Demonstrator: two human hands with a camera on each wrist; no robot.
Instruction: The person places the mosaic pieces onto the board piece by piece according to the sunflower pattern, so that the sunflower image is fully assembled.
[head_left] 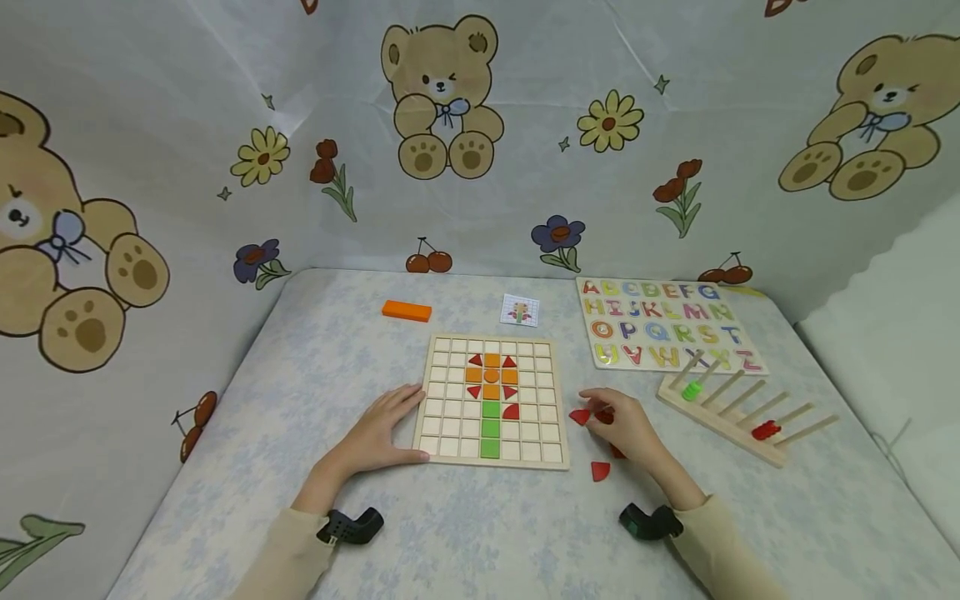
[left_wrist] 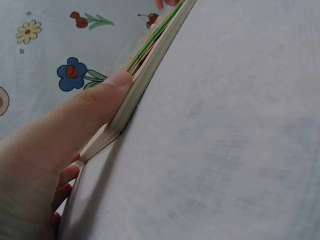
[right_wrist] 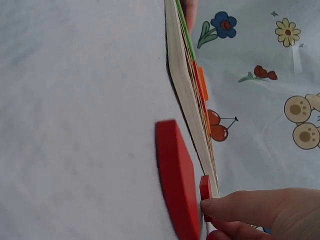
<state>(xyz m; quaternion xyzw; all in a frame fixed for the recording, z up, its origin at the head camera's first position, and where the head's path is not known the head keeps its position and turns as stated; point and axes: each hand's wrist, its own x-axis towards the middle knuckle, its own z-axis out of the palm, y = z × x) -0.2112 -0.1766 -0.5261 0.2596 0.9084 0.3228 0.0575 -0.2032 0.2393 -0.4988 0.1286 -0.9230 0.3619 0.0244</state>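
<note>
A wooden grid board lies on the table, with orange squares, an orange circle, red triangles, a column of green squares and one red quarter-circle in its cells. Along its left edge rests my left hand, fingers extended and thumb on the near-left corner. To the board's right, my right hand pinches a red quarter-circle piece between thumb and fingers, low over the table. Other red pieces are partly hidden beneath that hand. A loose red quarter-circle lies nearer me.
Behind the board are an orange block and a small pattern card. An alphabet board occupies the back right. In front of it stands a wooden peg rack with green and red beads on its slanting pegs.
</note>
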